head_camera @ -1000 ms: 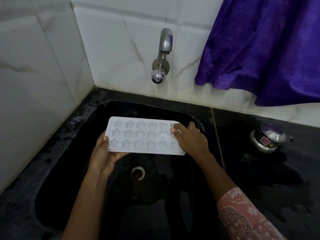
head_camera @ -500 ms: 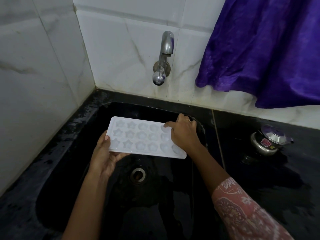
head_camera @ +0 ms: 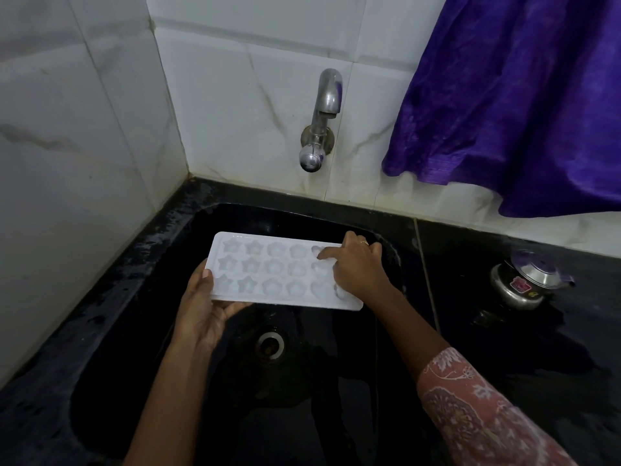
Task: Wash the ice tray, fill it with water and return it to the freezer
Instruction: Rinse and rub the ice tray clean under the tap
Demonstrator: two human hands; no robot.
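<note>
A white plastic ice tray (head_camera: pixel 268 269) with star- and flower-shaped cells is held level over the black sink (head_camera: pixel 141 317). My left hand (head_camera: pixel 201 307) grips its near-left corner from below, thumb on the rim. My right hand (head_camera: pixel 356 264) lies on the tray's right end, its index finger pressed into a cell in the far row. A steel tap (head_camera: pixel 319 119) sticks out of the tiled wall above the tray; no water runs from it.
The sink drain (head_camera: pixel 268 344) lies below the tray. A small steel pot with a lid (head_camera: pixel 524 280) stands on the wet black counter at the right. A purple cloth (head_camera: pixel 521 95) hangs over the wall at the upper right. White tiled walls close the left and back.
My right hand has slid from the tray's right edge onto its top, and its index finger now rubs inside a far-row cell. My left hand keeps its grip.
</note>
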